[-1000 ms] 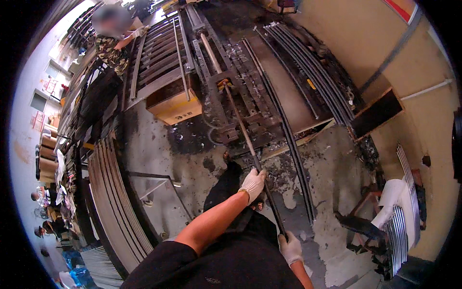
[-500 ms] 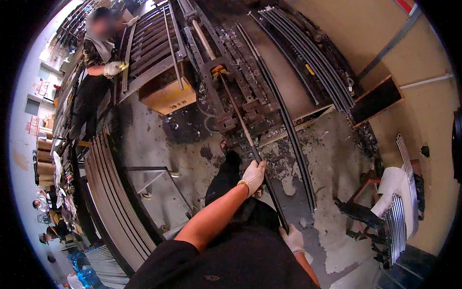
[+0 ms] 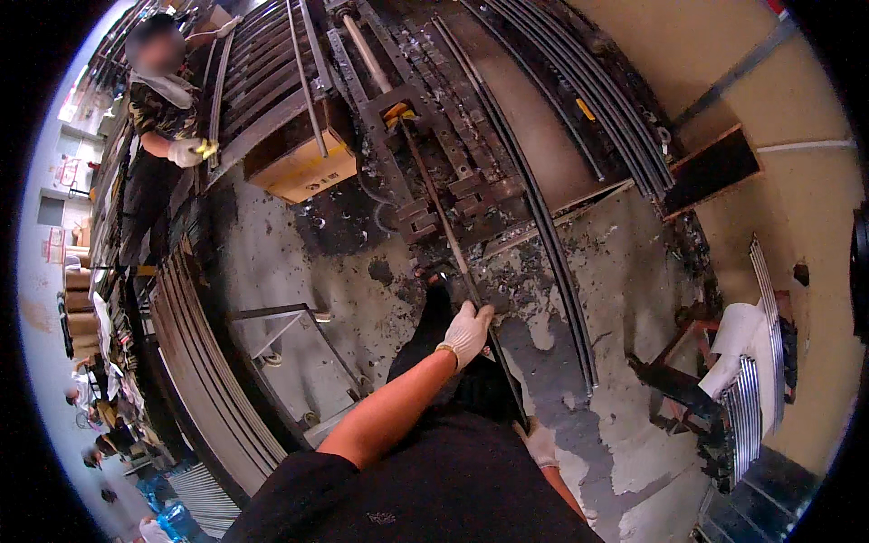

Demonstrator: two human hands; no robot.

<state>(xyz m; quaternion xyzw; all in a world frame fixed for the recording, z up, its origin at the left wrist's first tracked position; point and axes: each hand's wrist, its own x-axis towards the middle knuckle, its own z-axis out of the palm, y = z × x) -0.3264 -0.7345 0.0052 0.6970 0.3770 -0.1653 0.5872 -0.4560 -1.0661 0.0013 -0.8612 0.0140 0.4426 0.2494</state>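
1. Location: long slim rod (image 3: 435,199) slants from the machine (image 3: 423,223) at upper left down to the person's body, lower right. Both grips on it.
2. Upper stretch: straight, brownish, looks like metal. Probably stiff, not fragile; no sag visible. Meets the yellow piece (image 3: 398,112) at the machine's opening, which may carry some of the weight.
3. Left grip (image 3: 467,335), gloved: fingers wrapped around the rod, just below where it turns dark. Good spot, clear of the machine, decent for steering.
4. Right grip (image 3: 540,443), gloved: narrow, closed on the near end by the hip. Suits pushing, pulling or turning, I'd judge.
5. Weight: thin but long, so likely moderate, awkward from one end alone. Two holds spread apart make sense. Dark part could be greasy; gloves should help against slipping.
6. Hidden, from the left: co-worker (image 3: 163,104) beside pale bars (image 3: 219,95); whatever the fingers hold is too small to name.
7. Rod's far end: lost at the yellow piece. Can't tell if it passes through, behind, or is fixed there.
8. Brown-to-dark change: can't tell if one piece, two joined, or a sleeve over a core.
9. Left palm side: out of sight.
10. Right fingers partly covered, rod's tip not visible; forearm partly behind the black shirt (image 3: 407,489).
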